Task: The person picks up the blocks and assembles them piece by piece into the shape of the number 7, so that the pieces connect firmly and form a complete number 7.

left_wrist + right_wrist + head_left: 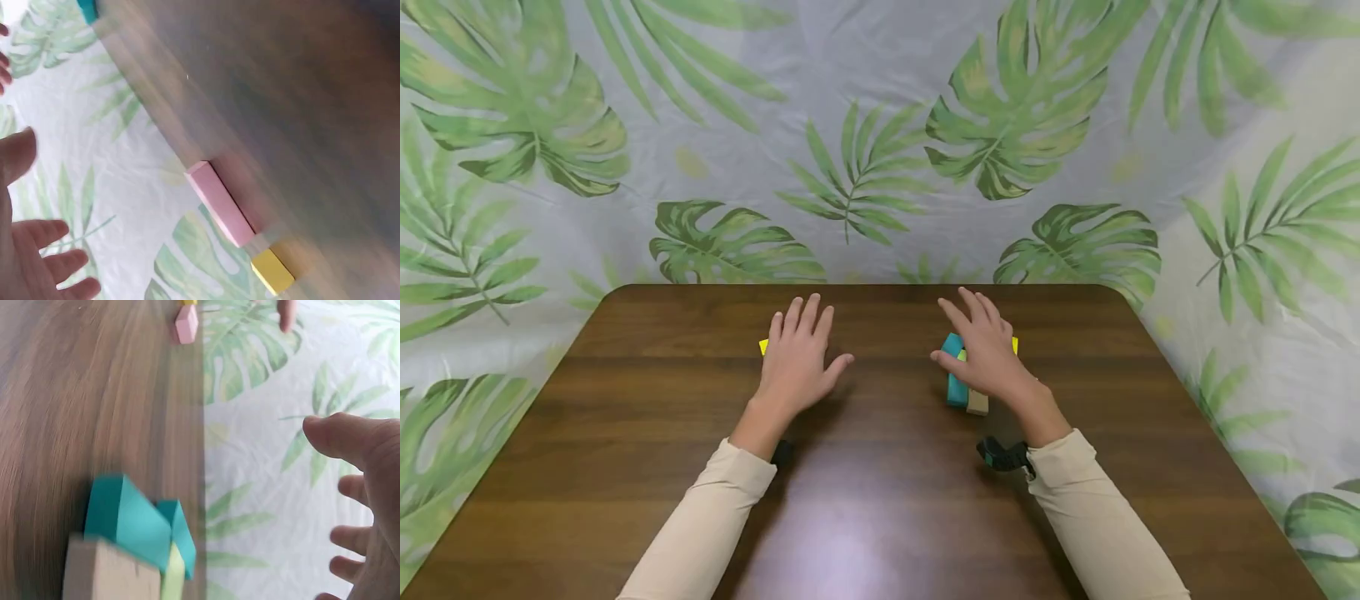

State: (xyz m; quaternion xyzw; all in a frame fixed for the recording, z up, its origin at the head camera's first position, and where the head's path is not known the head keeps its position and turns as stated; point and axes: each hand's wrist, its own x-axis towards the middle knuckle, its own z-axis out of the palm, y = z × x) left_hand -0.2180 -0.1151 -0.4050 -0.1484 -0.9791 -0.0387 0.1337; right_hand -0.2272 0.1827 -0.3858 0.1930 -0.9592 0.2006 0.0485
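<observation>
left hand [799, 362] spread wide above brown wood-grain desk [887, 425], near long pink rectangular block [221, 206], small yellow block [272, 271] just beside that. right hand [994, 354] also wide, fingers apart, hovers over teal angled block [132, 519], pale green block [173, 575] and beige wooden block [115, 572], clustered close on desk's right half.

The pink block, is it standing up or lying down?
Lying down: in the left wrist view, the pink block has its long side along the table.
</observation>
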